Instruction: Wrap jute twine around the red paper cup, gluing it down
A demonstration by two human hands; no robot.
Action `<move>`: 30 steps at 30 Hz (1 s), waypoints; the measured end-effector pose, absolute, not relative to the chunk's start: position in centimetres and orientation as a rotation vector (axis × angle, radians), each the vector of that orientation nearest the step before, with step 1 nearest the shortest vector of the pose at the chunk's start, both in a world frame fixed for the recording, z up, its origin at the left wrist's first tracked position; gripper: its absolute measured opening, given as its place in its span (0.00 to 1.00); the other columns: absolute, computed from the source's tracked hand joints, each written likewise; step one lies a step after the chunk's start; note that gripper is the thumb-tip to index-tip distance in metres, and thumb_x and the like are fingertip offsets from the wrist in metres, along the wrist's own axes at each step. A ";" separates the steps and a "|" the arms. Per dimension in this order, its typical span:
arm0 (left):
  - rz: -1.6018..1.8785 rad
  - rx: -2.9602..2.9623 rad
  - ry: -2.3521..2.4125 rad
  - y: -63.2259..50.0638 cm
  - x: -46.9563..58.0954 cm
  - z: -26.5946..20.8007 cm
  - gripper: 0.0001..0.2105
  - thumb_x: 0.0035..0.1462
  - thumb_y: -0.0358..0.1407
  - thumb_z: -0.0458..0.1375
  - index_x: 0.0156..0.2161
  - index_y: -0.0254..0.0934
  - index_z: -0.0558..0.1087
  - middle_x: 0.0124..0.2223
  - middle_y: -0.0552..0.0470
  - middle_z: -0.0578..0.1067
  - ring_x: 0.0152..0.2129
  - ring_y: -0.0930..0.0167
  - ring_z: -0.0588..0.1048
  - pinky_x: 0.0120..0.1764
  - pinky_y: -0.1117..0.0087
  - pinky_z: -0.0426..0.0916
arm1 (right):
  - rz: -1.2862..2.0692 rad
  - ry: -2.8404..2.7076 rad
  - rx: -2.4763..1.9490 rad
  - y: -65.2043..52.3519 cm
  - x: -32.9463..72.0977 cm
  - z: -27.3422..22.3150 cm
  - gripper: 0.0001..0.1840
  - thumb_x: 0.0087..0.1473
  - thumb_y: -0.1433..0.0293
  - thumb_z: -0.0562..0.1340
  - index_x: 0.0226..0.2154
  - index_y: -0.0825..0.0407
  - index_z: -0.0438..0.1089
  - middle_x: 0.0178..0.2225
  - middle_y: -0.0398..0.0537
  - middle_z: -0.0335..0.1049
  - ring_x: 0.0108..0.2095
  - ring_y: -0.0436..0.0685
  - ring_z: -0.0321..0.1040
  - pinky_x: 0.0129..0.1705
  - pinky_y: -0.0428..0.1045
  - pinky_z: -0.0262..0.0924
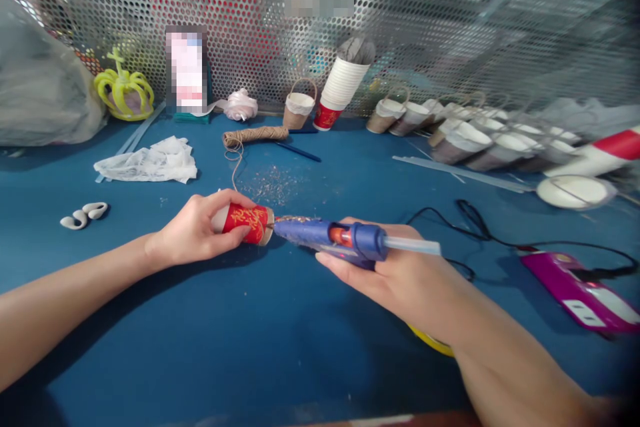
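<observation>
My left hand (195, 230) is closed around a red and white paper cup (249, 223) with gold lettering, lying on its side with one end toward the right. In my right hand (395, 270) is a blue hot glue gun (320, 235), a clear glue stick (413, 245) jutting from its back. The gun's nozzle is at the cup's right end; whether they touch I cannot tell. Twine runs from a brown twine roll (256, 136) down toward the cup. Part of the cup is hidden under my left fingers.
Small twine-handled baskets (299, 109) line the back, many at the right. A stack of paper cups (345, 83) leans at the mesh. White fabric (150, 161) and scissors (84, 215) lie left. A purple power strip (575, 290) with a black cord sits right, near glue sticks (460, 172).
</observation>
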State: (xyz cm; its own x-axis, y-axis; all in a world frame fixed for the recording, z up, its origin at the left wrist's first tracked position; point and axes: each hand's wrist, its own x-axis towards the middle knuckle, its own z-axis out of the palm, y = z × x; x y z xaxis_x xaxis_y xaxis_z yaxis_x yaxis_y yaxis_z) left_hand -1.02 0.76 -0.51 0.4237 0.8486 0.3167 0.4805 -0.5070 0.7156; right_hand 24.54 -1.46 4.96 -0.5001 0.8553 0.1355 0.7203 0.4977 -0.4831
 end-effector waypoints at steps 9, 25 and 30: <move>0.928 2.254 1.110 0.7 -1.0 -0.5 0.11 0.52 0.33 0.56 0.42 0.32 0.68 0.26 0.55 0.75 0.21 0.76 0.72 0.25 0.78 0.66 | 0.422 -2.447 -1.227 -1.3 24.5 5.3 0.08 0.51 0.68 0.59 0.23 0.50 0.65 0.19 0.39 0.66 0.18 0.48 0.60 0.22 0.44 0.58; 0.937 2.319 0.998 0.5 -1.2 -1.0 0.13 0.52 0.32 0.56 0.44 0.33 0.67 0.29 0.53 0.74 0.14 0.81 0.65 0.18 0.81 0.59 | 0.257 -2.563 -1.215 0.0 24.6 4.8 0.12 0.54 0.68 0.55 0.27 0.53 0.72 0.23 0.45 0.73 0.23 0.53 0.69 0.28 0.46 0.64; 0.934 2.330 0.994 0.6 -1.3 -0.9 0.12 0.52 0.32 0.57 0.44 0.34 0.67 0.28 0.55 0.74 0.14 0.81 0.66 0.20 0.81 0.62 | 0.385 -2.500 -1.281 -0.5 24.5 5.4 0.11 0.53 0.68 0.55 0.25 0.51 0.72 0.20 0.43 0.71 0.20 0.52 0.66 0.27 0.45 0.64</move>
State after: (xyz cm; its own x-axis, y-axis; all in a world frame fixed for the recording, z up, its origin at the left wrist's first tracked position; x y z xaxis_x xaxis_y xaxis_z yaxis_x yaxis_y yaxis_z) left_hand -1.27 0.58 -0.88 0.5140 0.7530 0.4109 0.4571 -0.6458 0.6116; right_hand 24.49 -0.47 5.41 -0.5549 0.8191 0.1457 0.7372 0.5652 -0.3702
